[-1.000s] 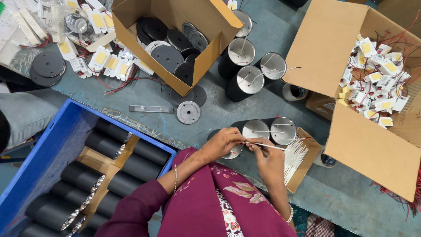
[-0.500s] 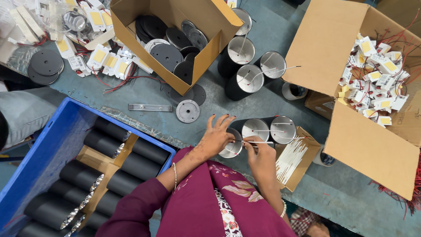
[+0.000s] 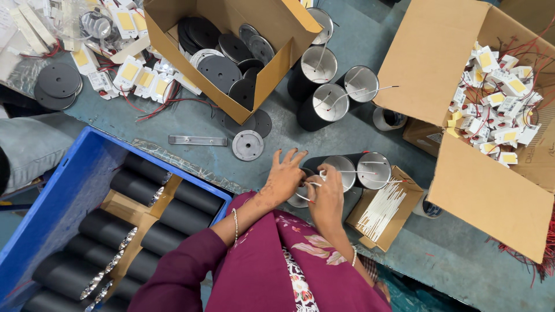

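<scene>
On the cluttered grey-green table (image 3: 191, 121), near its front edge, the left hand (image 3: 284, 175) spreads over a black cylindrical lamp housing with a silver reflector (image 3: 300, 193) while the right hand (image 3: 326, 196) has its grip pinching thin white wires (image 3: 312, 185).

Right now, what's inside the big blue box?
The blue crate holds black tubes lying in rows, with brown cardboard strips between them. What is under the tubes is covered, and the person's purple sleeve hides one corner.

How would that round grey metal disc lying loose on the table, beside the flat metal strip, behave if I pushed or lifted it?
The round grey metal disc lies flat on the grey table, so a push would probably slide it rather than roll it. It looks thin and rigid, likely stiff and fairly light. Sitting flush, its edge may be hard to pinch; the flat metal strip beside it could get nudged.
</scene>
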